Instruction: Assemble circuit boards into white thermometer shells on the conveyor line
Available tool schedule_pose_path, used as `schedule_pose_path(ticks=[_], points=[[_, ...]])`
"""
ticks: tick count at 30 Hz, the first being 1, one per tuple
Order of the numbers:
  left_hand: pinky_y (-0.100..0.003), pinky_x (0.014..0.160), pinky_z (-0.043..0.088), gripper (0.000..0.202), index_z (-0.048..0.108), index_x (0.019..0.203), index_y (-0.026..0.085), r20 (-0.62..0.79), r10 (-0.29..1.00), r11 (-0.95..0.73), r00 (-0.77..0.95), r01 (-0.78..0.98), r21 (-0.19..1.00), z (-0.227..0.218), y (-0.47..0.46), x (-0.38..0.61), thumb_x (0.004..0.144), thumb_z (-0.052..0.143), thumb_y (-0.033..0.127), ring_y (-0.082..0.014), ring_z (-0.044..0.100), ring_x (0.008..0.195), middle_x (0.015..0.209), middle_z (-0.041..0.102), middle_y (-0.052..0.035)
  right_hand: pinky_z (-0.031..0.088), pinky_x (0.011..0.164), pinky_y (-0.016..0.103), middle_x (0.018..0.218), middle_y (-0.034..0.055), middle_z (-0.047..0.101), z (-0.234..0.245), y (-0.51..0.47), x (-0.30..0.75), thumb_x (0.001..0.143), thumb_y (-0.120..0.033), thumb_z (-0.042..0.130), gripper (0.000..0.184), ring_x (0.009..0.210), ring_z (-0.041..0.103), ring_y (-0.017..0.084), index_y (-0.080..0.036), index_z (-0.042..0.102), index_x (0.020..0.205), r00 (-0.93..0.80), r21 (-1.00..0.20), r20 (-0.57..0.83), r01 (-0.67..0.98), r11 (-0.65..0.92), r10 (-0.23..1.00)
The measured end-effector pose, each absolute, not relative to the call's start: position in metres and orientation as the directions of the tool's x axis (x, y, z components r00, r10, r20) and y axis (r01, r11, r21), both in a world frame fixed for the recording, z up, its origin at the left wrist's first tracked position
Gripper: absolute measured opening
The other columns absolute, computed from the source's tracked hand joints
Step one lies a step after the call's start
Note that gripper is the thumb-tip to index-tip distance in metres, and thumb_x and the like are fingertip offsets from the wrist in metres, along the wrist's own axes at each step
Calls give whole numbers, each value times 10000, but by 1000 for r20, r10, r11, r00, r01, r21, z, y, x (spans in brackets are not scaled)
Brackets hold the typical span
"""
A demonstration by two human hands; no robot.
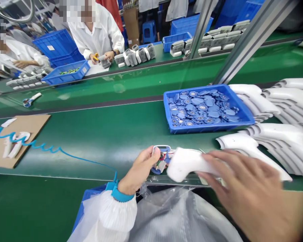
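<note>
My left hand grips an opened thermometer-gun body, its thumb on the near edge, with wires and inner parts showing. A blue wrist strap with a coiled cord is on my left wrist. My right hand, blurred by motion, is closed on a white plastic shell half shaped like a gun casing. The shell is just right of the opened body and covers part of it; whether the two touch I cannot tell.
A blue tray of blue plastic parts stands ahead. Stacked white shells lie at the right. Cardboard with white pieces lies left. A metal post rises at the right. Across the belt, a person handles grey-and-white devices.
</note>
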State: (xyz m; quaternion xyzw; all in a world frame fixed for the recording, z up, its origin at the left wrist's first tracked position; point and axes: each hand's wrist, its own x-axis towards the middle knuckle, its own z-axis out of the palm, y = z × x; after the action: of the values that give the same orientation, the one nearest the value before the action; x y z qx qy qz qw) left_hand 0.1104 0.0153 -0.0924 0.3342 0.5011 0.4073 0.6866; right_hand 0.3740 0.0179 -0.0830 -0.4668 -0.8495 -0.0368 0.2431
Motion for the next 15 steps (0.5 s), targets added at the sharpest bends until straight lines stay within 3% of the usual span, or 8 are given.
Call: schedule_pose_path(ticks=[3, 5, 7, 9, 11, 13, 15], points=[[-258, 768, 458, 498, 651, 1191, 158, -369, 908, 404, 198, -182, 897, -91, 14, 111, 927, 664, 581, -168, 594, 912, 1062, 675, -72, 370, 927, 472, 1141, 86, 744, -73, 21, 327, 1009, -200, 591, 214, 1064, 651, 281, -183, 613, 1221, -566, 15, 485, 767, 641, 666], [-250, 708, 435, 508, 645, 1163, 146, -365, 911, 389, 190, -103, 916, -94, 12, 110, 867, 752, 544, -155, 565, 839, 990, 655, -56, 388, 938, 470, 1181, 96, 743, -78, 26, 314, 1034, -225, 551, 204, 1071, 665, 274, -156, 609, 1218, -580, 35, 497, 757, 653, 645], [-251, 660, 409, 473, 653, 1080, 132, -360, 920, 365, 155, -3, 931, -99, 9, 109, 843, 780, 522, -139, 525, 770, 907, 628, -39, 429, 916, 468, 1144, 116, 751, -89, 30, 311, 1073, -330, 464, 282, 1025, 686, 277, -133, 610, 1213, -585, -19, 478, 739, 674, 655], [-259, 665, 412, 437, 656, 1052, 137, -317, 936, 310, 153, 70, 948, -101, 8, 108, 861, 758, 516, -139, 514, 768, 892, 617, -32, 489, 824, 441, 1028, 111, 762, -98, 33, 316, 1085, -437, 387, 396, 910, 704, 262, -138, 621, 1194, -582, -177, 391, 712, 679, 713], [-266, 691, 427, 427, 657, 1093, 156, -272, 944, 250, 185, 136, 959, -100, 7, 108, 872, 742, 512, -150, 528, 804, 925, 626, -31, 522, 723, 385, 969, 73, 753, -99, 36, 323, 1062, -497, 423, 391, 835, 702, 232, -190, 633, 1182, -553, -423, 252, 675, 604, 794], [-267, 675, 422, 424, 661, 1075, 171, -275, 944, 232, 181, 227, 946, -95, 9, 109, 853, 753, 520, -149, 529, 790, 908, 629, -20, 549, 715, 340, 1080, 52, 740, -93, 40, 324, 1027, -514, 506, 363, 891, 704, 207, -251, 613, 1254, -528, -677, 111, 580, 453, 842], [-261, 636, 405, 417, 653, 985, 172, -289, 948, 240, 131, 299, 924, -88, 11, 113, 785, 814, 500, -143, 527, 745, 854, 627, -1, 557, 751, 306, 1124, 41, 722, -82, 45, 314, 1008, -509, 541, 357, 920, 696, 178, -274, 616, 1267, -493, -833, 55, 457, 312, 868]])
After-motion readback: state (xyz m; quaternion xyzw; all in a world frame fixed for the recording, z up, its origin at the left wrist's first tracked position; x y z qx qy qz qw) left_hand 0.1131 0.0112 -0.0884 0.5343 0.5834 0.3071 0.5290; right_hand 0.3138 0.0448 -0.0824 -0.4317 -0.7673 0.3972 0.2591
